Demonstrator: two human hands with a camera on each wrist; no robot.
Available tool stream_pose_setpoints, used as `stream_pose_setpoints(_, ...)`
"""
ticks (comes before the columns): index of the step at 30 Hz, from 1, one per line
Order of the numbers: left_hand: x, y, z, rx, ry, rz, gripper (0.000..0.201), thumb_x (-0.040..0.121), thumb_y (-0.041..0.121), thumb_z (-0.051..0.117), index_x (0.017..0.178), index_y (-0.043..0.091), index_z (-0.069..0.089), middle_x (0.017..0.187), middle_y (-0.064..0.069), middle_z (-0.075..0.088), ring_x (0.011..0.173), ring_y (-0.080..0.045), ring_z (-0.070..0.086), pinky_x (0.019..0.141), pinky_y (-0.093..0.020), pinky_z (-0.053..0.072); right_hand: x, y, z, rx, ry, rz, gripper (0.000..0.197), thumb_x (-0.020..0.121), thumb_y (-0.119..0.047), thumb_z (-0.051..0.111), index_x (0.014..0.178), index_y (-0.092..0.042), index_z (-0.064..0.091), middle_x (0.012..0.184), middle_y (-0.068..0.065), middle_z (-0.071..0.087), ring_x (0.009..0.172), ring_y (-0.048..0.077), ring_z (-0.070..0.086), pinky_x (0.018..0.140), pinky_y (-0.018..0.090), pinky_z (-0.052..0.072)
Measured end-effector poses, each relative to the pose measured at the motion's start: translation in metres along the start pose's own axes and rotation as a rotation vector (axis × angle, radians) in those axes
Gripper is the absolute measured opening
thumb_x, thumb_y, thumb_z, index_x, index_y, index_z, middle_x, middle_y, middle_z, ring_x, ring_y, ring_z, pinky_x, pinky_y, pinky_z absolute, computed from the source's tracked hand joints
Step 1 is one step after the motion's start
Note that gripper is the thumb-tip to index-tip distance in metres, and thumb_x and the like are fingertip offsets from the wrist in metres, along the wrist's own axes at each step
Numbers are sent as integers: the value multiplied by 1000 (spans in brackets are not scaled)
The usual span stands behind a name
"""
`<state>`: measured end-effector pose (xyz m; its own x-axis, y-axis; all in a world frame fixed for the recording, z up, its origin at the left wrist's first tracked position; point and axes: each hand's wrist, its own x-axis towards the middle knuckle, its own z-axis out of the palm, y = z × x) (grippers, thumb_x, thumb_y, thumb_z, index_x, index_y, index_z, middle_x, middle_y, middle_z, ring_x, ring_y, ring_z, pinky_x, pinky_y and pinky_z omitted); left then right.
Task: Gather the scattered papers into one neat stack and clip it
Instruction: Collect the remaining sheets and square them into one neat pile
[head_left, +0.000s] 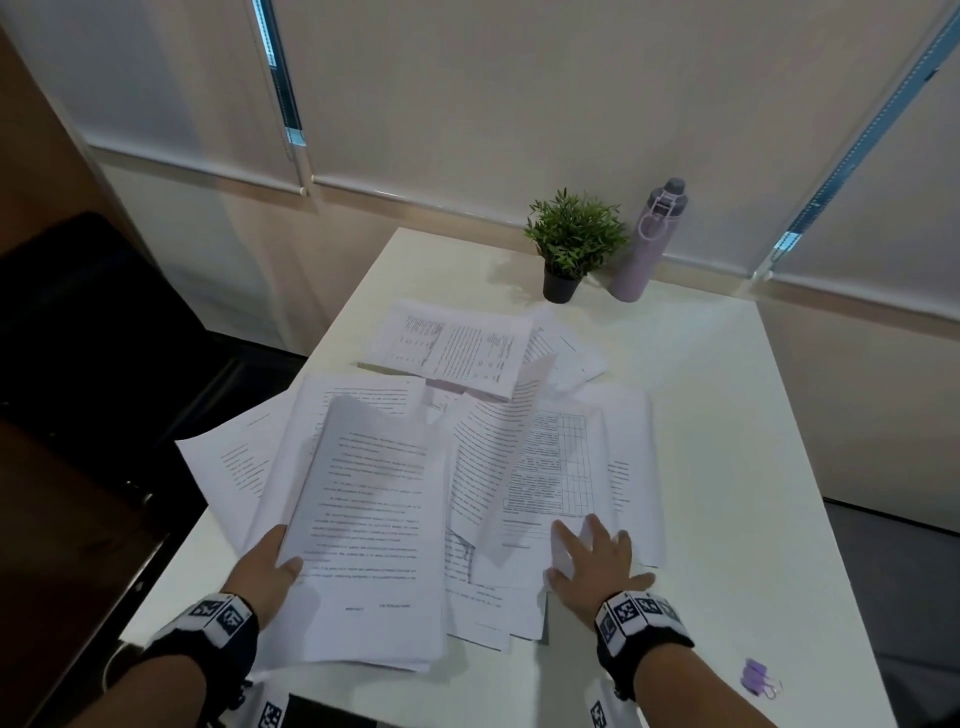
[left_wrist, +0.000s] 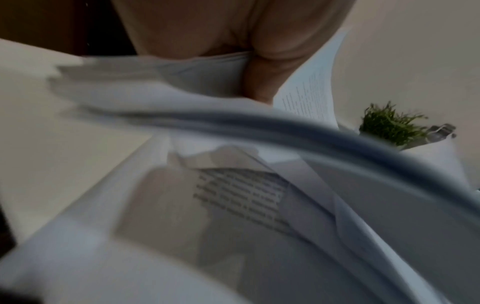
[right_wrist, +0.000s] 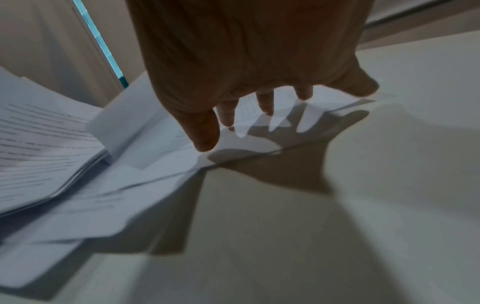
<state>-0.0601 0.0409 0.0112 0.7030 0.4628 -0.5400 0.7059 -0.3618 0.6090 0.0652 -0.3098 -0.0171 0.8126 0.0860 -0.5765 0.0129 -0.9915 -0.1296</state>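
Reaching with fingers spread and holding nothing, the right hand (head_left: 592, 564) lay over the loose sheets (head_left: 561, 467) extending away from it, while the left hand (head_left: 267, 569) pinched the gathered stack (head_left: 374, 519).

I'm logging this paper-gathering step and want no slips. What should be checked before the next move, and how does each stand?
1. left hand grips the lifted bundle: ok.
2. right hand spread flat over the loose sheets: ok; contact cannot tell.
3. All papers in one stack: not ok; far sheets lie apart.
4. Edges squared: not ok.
5. purple binder clip free on the table: ok.
6. potted plant and bottle away from papers: ok.
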Motion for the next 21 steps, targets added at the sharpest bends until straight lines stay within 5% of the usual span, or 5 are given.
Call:
stream_pose_setpoints(4,-13,24,-11,-106,99,47,42,94,6,45,135,8,41,128,-9,53,119,-31,49,104,-39,34,-11,-22,-25,59,201,-87,61,88,-63,30,145,-46,14,160,-8,-5,146,29,-13,113,62,0)
stream_pose_setpoints(6,-18,44,-10,-159,114,100,40,94,6,45,134,10,43,116,-3,52,108,-25,49,100,-37,35,-19,-35,-43,217,251,-193,69,85,-69,26,145,-36,23,159,-5,9,147,25,-3,116,53,4)
stream_pose_setpoints(10,-15,84,11,-240,68,200,42,94,11,47,135,18,41,128,-5,55,115,-25,51,104,-39,37,-38,-56,-70,855,-105,-338,61,93,-52,38,146,-24,23,137,-6,41,130,17,39,107,31,31)
stream_pose_setpoints(16,-15,146,68,-460,-123,254,44,94,10,47,137,18,39,127,-3,54,121,-25,49,105,-38,36,-29,-23,-87,1041,178,-111,46,95,-24,44,139,-17,35,132,5,50,116,22,50,100,31,40)
stream_pose_setpoints(21,-27,185,115,-479,-277,307,46,94,29,48,138,25,35,131,4,53,124,-22,49,106,-41,39,-15,37,-89,955,288,-79,23,89,-14,43,108,-8,56,109,16,63,101,34,59,91,44,51)
